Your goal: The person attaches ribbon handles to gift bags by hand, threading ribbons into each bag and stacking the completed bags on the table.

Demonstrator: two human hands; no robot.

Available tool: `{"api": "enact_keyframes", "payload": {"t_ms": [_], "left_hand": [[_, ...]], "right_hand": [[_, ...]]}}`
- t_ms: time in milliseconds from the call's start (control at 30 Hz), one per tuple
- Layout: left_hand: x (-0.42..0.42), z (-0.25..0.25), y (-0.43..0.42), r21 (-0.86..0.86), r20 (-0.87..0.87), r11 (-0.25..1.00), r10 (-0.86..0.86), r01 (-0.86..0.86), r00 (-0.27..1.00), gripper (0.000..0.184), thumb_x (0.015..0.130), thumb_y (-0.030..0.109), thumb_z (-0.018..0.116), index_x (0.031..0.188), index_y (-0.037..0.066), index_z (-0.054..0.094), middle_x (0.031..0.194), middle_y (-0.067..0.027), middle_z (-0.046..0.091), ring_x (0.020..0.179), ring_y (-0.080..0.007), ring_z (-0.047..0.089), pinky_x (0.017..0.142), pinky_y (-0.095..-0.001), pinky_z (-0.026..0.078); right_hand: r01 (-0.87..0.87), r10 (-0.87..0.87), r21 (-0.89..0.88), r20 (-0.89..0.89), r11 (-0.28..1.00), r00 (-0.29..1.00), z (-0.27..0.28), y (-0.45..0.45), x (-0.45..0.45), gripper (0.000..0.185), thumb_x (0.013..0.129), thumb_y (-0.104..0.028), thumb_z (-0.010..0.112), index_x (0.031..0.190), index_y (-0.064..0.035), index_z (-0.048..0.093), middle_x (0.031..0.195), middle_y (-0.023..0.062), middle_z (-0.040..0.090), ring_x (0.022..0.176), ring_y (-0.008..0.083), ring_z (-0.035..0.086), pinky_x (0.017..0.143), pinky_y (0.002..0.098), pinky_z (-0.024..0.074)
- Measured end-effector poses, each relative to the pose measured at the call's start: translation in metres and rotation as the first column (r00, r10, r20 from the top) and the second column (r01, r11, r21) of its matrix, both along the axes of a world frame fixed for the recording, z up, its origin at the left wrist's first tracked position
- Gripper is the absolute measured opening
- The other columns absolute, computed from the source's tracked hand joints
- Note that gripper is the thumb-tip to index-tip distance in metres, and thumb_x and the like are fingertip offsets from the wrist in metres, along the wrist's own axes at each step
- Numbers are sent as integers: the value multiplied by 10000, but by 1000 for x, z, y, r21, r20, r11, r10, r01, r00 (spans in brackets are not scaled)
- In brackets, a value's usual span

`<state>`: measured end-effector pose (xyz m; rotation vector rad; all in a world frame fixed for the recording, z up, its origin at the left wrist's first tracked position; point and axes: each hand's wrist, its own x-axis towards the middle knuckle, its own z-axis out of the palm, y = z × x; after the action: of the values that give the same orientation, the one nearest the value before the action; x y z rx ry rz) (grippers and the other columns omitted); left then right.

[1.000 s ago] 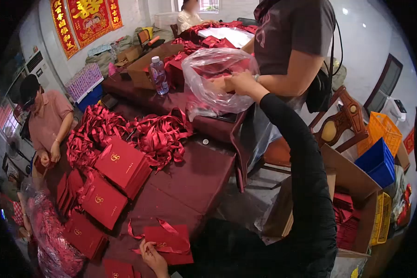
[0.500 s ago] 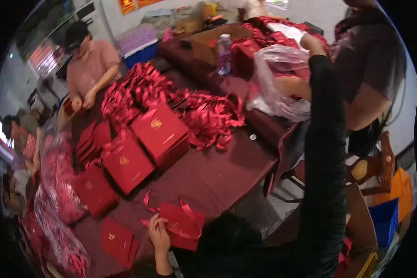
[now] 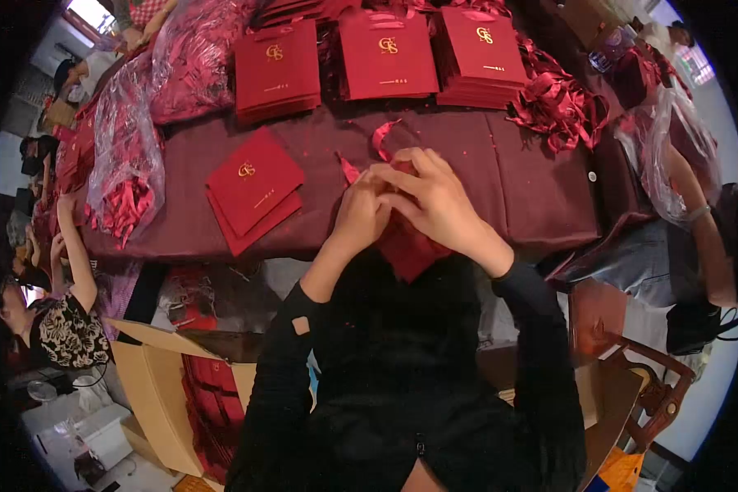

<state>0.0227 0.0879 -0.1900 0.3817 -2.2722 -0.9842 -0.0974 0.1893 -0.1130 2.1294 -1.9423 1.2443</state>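
Note:
Close to my body, at the table's front edge, both my hands meet over a red gift bag (image 3: 412,256). My left hand (image 3: 361,211) has its fingers bent around the bag's upper part. My right hand (image 3: 447,201) curls over from the other side, with thumb and fingers close to the left fingertips. Between the hands the exact grip is hidden. A red ribbon (image 3: 384,138) loops out beyond my fingers onto the table. Left of my hands lie two overlapping flat red bags (image 3: 254,180) with gold lettering.
Three stacks of red bags (image 3: 388,57) stand along the back of the dark red tablecloth (image 3: 541,189). Loose ribbons (image 3: 562,102) are heaped right of them. Plastic-wrapped ribbons (image 3: 127,164) lie left. An open cardboard box (image 3: 152,385) stands below left. Other people's arms show at both sides.
My right hand has come back from the far pile on the right to the bag beside my left hand. My view has turned down toward the table's front edge.

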Motion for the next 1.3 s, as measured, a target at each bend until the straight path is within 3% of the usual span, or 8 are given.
{"api": "enact_keyframes", "payload": {"t_ms": [200, 233, 433, 500, 633, 733, 867, 1300], "left_hand": [[-2, 8, 3, 141, 25, 990, 25, -29, 999, 336, 856, 211, 630, 1132, 32, 568, 1050, -150, 620, 1007, -350, 585, 847, -413, 473], [-2, 10, 2, 144, 11, 989, 23, -24, 1000, 336, 856, 211, 630, 1132, 32, 568, 1050, -150, 620, 1007, -350, 585, 847, -413, 473], [-5, 13, 4, 472, 16, 875, 112, -106, 994, 381, 808, 104, 713, 1129, 41, 519, 943, -104, 621, 931, -214, 617, 834, -351, 473], [-12, 0, 0, 478, 8, 871, 122, -111, 993, 428, 778, 60, 731, 1129, 36, 487, 893, -85, 603, 870, -184, 604, 810, -333, 471], [-15, 0, -6, 437, 104, 890, 95, -131, 990, 405, 768, 90, 740, 1100, 19, 519, 890, -92, 624, 830, -194, 613, 767, -322, 483], [-16, -6, -8, 533, 124, 834, 85, -139, 989, 331, 764, 154, 741, 1030, 1, 617, 876, -134, 664, 803, -227, 643, 732, -337, 501], [-15, 19, -3, 441, 155, 891, 44, -109, 987, 190, 839, 82, 679, 1003, -6, 638, 881, -40, 649, 782, -126, 585, 721, -275, 469], [-14, 16, -3, 639, 169, 762, -5, -106, 986, 199, 848, 58, 629, 1027, -25, 648, 864, -105, 694, 729, -128, 624, 680, -277, 486]], "right_hand": [[305, -226, -116, 440, 945, 869, -25, 1, -3, 87, 868, -33, 624, 932, -31, 682, 942, 96, 678, 898, 230, 622, 785, 324, 500], [309, -155, -32, 813, 951, 561, -7, 12, -9, 94, 927, -75, 590, 943, -10, 656, 968, 113, 693, 894, 198, 647, 791, 299, 513], [390, 232, -383, 895, 837, 381, 127, 123, -43, 170, 1011, -210, 452, 1059, -56, 506, 686, -16, 432, 477, 49, 309, 680, 197, 483], [163, 420, -494, 839, 854, 345, 147, 146, -33, 201, 1022, -217, 424, 1076, -31, 478, 686, -6, 433, 423, 38, 291, 421, 155, 336], [117, 96, -187, 836, 975, 540, 99, 119, -11, 142, 998, -126, 456, 1126, -81, 495, 694, -21, 477, 403, 38, 324, 364, 199, 234], [-165, -157, 180, 978, 970, 140, 32, 65, -5, 101, 978, -108, 487, 1072, -79, 507, 698, -63, 402, 614, 19, 375, 541, 178, 300], [306, -325, 140, 612, 942, 721, -37, 21, 0, 142, 937, -36, 537, 1066, -15, 482, 793, 99, 605, 720, 144, 599, 654, 266, 473], [165, -276, 222, 791, 961, 546, -53, 25, -7, 84, 876, -29, 618, 862, 29, 559, 807, 86, 685, 787, 99, 647, 690, 250, 500]]}}
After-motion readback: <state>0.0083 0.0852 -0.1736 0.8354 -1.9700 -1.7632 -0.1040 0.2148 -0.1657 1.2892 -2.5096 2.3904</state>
